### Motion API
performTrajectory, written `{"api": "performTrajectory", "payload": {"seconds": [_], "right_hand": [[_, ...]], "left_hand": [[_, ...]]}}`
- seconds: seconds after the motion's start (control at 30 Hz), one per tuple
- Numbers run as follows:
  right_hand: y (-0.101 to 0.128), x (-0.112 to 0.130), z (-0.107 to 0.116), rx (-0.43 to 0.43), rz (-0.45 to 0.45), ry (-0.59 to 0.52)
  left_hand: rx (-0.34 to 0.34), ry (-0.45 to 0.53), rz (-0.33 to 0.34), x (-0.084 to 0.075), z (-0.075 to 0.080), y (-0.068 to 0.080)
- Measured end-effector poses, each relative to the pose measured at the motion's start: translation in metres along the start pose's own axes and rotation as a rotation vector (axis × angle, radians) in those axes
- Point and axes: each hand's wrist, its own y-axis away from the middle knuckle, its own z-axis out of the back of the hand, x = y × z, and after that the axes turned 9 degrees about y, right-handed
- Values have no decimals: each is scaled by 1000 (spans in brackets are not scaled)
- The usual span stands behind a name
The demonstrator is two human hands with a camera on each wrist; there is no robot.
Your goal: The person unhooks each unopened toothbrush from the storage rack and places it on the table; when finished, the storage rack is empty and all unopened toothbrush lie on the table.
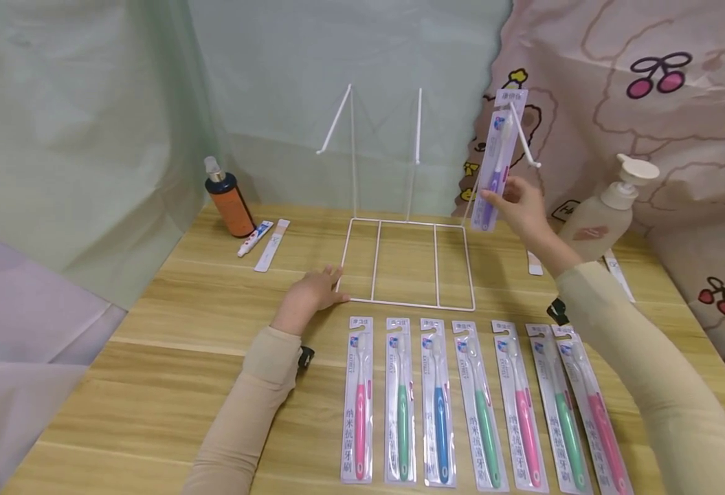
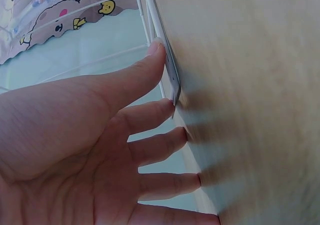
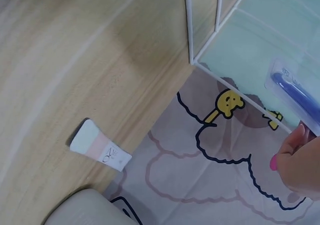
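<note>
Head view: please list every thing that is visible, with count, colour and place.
packaged toothbrushes: seven, pink, green, blue handles, front row on table
purple toothbrush pack: one, at rack's right hook
wire rack: one, white, table centre
table: one, light wood
orange bottle: one, back left
small tubes: two, white, beside orange bottle
pump bottle: one, cream, right
left hand: rests on rack's base corner
right hand: pinches purple pack

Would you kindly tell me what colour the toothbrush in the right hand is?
Purple toothbrush, in the right hand; head view shows it best.
</note>
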Motion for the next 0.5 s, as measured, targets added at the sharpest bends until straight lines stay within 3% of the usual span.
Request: {"api": "performTrajectory", "payload": {"seconds": [0.27,0.5], "right_hand": [[27,-4,2,42,35,27],[48,-6,4,30,102,37]], "left_hand": [[4,26,1,1,0,2],[2,22,3,1,0,1]]}}
